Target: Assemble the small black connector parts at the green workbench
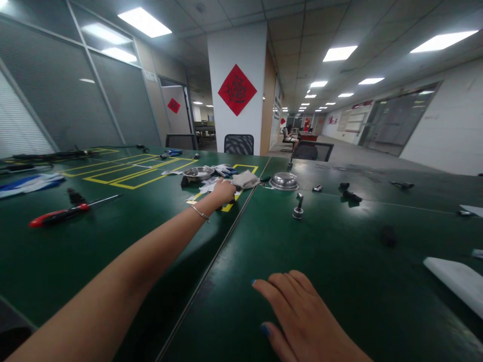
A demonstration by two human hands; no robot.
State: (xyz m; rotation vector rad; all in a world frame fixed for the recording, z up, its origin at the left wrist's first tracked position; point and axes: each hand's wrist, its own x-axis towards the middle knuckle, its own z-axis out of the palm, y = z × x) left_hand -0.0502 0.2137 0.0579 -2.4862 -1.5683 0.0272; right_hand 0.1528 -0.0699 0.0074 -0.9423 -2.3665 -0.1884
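My left hand [225, 192] reaches far over the green table, its fingers curled down beside a pile of whitish gloves [246, 179]. Small dark pieces show at its edge, but whatever it grips is hidden. Just behind it is a shiny metal bowl [198, 173]. Near the table's front, my right hand [296, 306] is open and holds nothing, its thumb apart from the bent fingers. An upturned metal bowl [284, 181] lies right of the gloves. A small metal part with a dark stem [298, 208] stands in front of that bowl.
A red-and-black screwdriver [60, 215] lies at left, near a blue-and-white cloth [32, 184] and black cables [71, 155]. Dark small parts [351, 196] lie at right, with a white block [456, 281] at the right edge. Chairs [239, 144] stand behind the table; a person sits far back.
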